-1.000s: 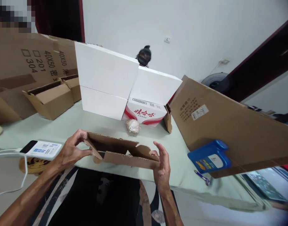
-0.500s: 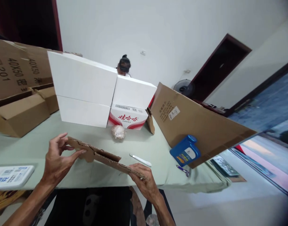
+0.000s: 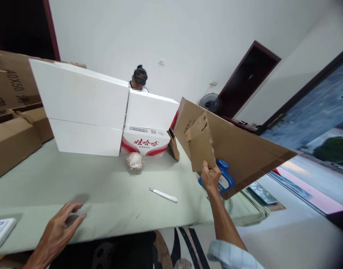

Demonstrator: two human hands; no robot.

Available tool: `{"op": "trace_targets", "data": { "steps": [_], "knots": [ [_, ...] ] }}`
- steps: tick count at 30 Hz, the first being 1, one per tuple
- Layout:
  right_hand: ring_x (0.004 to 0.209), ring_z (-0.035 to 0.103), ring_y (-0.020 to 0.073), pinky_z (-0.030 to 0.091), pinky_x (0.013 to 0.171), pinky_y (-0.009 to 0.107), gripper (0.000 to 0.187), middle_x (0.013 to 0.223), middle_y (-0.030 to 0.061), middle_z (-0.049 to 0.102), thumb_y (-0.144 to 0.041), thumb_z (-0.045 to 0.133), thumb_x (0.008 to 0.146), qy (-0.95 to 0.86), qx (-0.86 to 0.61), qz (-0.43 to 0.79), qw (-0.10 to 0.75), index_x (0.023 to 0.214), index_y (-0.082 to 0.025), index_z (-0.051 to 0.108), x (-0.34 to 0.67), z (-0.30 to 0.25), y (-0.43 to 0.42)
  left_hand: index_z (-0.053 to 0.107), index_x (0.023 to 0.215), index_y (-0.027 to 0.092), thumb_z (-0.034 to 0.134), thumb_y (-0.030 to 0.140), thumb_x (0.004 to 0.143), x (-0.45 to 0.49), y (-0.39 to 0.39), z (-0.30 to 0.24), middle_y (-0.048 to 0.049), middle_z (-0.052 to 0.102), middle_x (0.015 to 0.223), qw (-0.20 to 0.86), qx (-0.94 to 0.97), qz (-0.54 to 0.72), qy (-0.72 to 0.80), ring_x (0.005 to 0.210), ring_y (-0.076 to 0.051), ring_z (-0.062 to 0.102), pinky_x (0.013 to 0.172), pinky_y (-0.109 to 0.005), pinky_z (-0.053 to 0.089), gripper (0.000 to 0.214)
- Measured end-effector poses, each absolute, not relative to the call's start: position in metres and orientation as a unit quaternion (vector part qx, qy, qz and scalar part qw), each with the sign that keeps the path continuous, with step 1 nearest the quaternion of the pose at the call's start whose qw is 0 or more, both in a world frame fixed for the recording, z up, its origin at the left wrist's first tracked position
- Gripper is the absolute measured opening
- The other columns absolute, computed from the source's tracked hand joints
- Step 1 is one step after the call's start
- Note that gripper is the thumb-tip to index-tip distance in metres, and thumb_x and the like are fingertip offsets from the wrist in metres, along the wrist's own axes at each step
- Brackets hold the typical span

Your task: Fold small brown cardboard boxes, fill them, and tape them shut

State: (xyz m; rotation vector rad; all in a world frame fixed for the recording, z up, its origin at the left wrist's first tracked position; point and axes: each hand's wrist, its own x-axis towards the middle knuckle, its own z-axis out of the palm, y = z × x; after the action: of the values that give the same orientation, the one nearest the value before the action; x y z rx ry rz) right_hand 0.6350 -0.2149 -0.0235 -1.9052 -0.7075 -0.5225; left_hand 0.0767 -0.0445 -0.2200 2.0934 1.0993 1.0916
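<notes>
Right hand clamped on bottom edge of cardboard blank; blank stands upright above grip. We judge it light, stiff, floppy at creases (ragged edges tear easily); we'd grip folded double edge. Blue bottle just behind grip. Left hand spread, holding nothing.

40X50 on brown carton; 娃哈哈 (red print) on white box.

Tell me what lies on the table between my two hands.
In the head view, a white-handled tool lies on the table between the left hand and the right hand, which holds a cardboard piece.
</notes>
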Motion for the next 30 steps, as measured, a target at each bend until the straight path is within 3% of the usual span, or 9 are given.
{"op": "trace_targets", "data": {
  "steps": [4, 9, 13, 18, 21, 24, 27, 30],
  "knots": [
    [0.086, 0.065, 0.0272, 0.043, 0.075, 0.035, 0.038, 0.092, 0.0149, 0.077, -0.04, 0.051, 0.095, -0.303, -0.837, -0.196, 0.412, 0.096, -0.015, 0.08, 0.674, -0.036, -0.171, 0.079, 0.101, 0.028, 0.071, 0.061, 0.093, 0.082, -0.049, -0.245, -0.005, 0.083, 0.101, 0.223, 0.786, 0.416, 0.399, 0.088, -0.026, 0.081, 0.05, -0.026, 0.058, 0.035],
    [0.083, 0.059, 0.0233, 0.036, 0.074, 0.033, 0.033, 0.088, 0.0126, 0.074, -0.03, 0.051, 0.096, -0.35, -0.866, -0.142, 0.329, 0.09, -0.016, 0.08, 0.681, -0.056, -0.125, 0.078, 0.097, 0.032, 0.069, 0.051, 0.094, 0.087, -0.05, -0.259, -0.004, 0.084, 0.099, 0.138, 0.796, 0.448, 0.383, 0.093, -0.03, 0.081, 0.074, -0.038, 0.069, 0.021],
    [0.088, 0.058, 0.0229, 0.035, 0.076, 0.033, 0.036, 0.096, 0.0141, 0.075, -0.029, 0.048, 0.101, -0.373, -0.869, -0.13, 0.297, 0.101, -0.013, 0.08, 0.681, -0.063, -0.103, 0.078, 0.097, 0.036, 0.073, 0.046, 0.088, 0.084, -0.051, -0.264, -0.0036, 0.085, 0.097, 0.148, 0.798, 0.438, 0.386, 0.094, -0.034, 0.081, 0.085, -0.047, 0.07, 0.014],
    [0.094, 0.06, 0.0229, 0.041, 0.081, 0.032, 0.035, 0.104, 0.0163, 0.076, -0.022, 0.046, 0.105, -0.361, -0.877, -0.136, 0.287, 0.111, -0.01, 0.078, 0.695, -0.057, -0.08, 0.08, 0.096, 0.037, 0.077, 0.046, 0.084, 0.083, -0.054, -0.262, -0.0047, 0.085, 0.096, 0.158, 0.795, 0.429, 0.398, 0.094, -0.035, 0.082, 0.086, -0.048, 0.071, 0.015],
    [0.093, 0.064, 0.0207, 0.05, 0.085, 0.033, 0.023, 0.105, 0.0103, 0.075, -0.03, 0.059, 0.108, -0.364, -0.876, -0.131, 0.288, 0.109, -0.013, 0.075, 0.701, -0.055, -0.067, 0.078, 0.097, 0.036, 0.074, 0.043, 0.088, 0.087, -0.057, -0.256, -0.0036, 0.085, 0.096, 0.146, 0.791, 0.447, 0.391, 0.091, -0.034, 0.082, 0.085, -0.05, 0.07, 0.013],
    [0.091, 0.067, 0.0164, 0.056, 0.089, 0.036, 0.028, 0.106, 0.0034, 0.071, -0.042, 0.066, 0.109, -0.374, -0.872, -0.121, 0.293, 0.111, -0.015, 0.072, 0.702, -0.055, -0.062, 0.077, 0.099, 0.041, 0.073, 0.044, 0.088, 0.092, -0.058, -0.25, -0.0018, 0.085, 0.095, 0.154, 0.783, 0.467, 0.38, 0.088, -0.037, 0.083, 0.08, -0.055, 0.07, 0.013],
    [0.087, 0.065, 0.0134, 0.052, 0.087, 0.033, 0.031, 0.101, 0.0027, 0.07, -0.042, 0.066, 0.108, -0.382, -0.865, -0.114, 0.304, 0.104, -0.012, 0.072, 0.697, -0.053, -0.066, 0.075, 0.098, 0.045, 0.073, 0.048, 0.085, 0.098, -0.057, -0.241, -0.0033, 0.083, 0.091, 0.169, 0.766, 0.483, 0.389, 0.083, -0.041, 0.081, 0.077, -0.063, 0.069, 0.014],
    [0.084, 0.06, 0.016, 0.043, 0.081, 0.033, 0.03, 0.088, 0.0039, 0.07, -0.042, 0.073, 0.098, -0.393, -0.853, -0.106, 0.326, 0.09, -0.013, 0.073, 0.689, -0.048, -0.074, 0.075, 0.092, 0.039, 0.071, 0.042, 0.086, 0.105, -0.057, -0.226, -0.0084, 0.082, 0.09, 0.2, 0.758, 0.47, 0.406, 0.084, -0.042, 0.081, 0.078, -0.063, 0.068, 0.008]
  ]
}}
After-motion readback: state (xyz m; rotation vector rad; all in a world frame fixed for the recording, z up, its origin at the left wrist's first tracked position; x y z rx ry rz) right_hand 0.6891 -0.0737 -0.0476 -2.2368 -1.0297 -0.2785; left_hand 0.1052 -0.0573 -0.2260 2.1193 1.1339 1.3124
